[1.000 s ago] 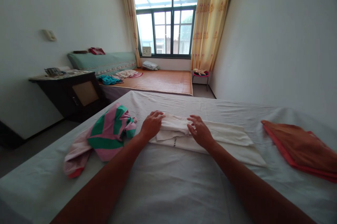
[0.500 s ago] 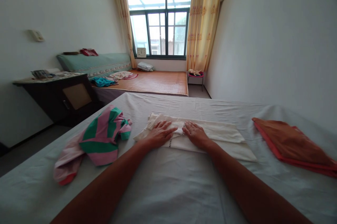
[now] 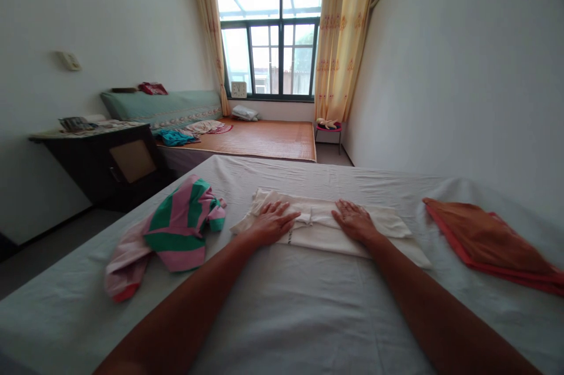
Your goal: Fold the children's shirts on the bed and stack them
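A white garment (image 3: pixel 324 238) lies folded into a long flat strip across the sheet, dark lettering showing near its middle. My left hand (image 3: pixel 274 223) rests flat on its left part, fingers stretched out. On the right half, my right hand (image 3: pixel 355 221) presses down with the palm flat and the fingers extended. A small puckered fold of the cloth shows between the two hands. Neither hand grips anything. The cloth under both palms is hidden.
A pink and green striped garment (image 3: pixel 180 228) lies crumpled at left. Folded orange-brown and red cloth (image 3: pixel 489 240) lies at right on the pale sheet (image 3: pixel 282 316). Beyond are a dark cabinet (image 3: pixel 97 166), a bed with an orange mat (image 3: pixel 268 137) and a small pink stool (image 3: pixel 328 128).
My right hand has slid to the right along the white garment, widening the gap between my hands. My left hand stays on the left part. The view has shifted slightly.
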`<state>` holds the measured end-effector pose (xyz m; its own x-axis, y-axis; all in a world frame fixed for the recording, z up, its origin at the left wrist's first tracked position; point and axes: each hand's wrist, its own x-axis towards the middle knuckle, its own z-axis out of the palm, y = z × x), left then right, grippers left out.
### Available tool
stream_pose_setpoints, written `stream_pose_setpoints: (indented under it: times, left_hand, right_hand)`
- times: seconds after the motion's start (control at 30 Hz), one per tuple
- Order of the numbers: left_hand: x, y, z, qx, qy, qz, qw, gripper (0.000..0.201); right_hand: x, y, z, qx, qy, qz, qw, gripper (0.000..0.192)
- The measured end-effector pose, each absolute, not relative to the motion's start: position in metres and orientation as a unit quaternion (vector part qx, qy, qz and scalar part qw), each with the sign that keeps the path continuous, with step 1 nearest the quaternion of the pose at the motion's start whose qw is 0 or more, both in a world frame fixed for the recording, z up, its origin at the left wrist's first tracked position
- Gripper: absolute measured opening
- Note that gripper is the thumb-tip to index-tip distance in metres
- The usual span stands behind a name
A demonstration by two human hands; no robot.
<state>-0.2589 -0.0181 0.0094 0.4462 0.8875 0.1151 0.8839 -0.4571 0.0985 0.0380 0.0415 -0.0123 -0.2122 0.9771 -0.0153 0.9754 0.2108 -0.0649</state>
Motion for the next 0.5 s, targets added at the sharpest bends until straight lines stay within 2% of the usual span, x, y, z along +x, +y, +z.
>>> stream_pose_setpoints:
  times: [0.3, 0.5]
  left_hand:
    - [-0.263, -0.022, 0.008, 0.851, 0.517, 0.091, 0.006, 0.047]
    - [-0.267, -0.024, 0.007, 0.851, 0.516, 0.097, 0.003, 0.047]
  right_hand:
    - [0.122, 0.036, -0.025, -0.682, -0.731, -0.010, 0.006, 0.062]
    - [0.138, 0.030, -0.027, -0.710, -0.703, -0.035, 0.021, 0.063]
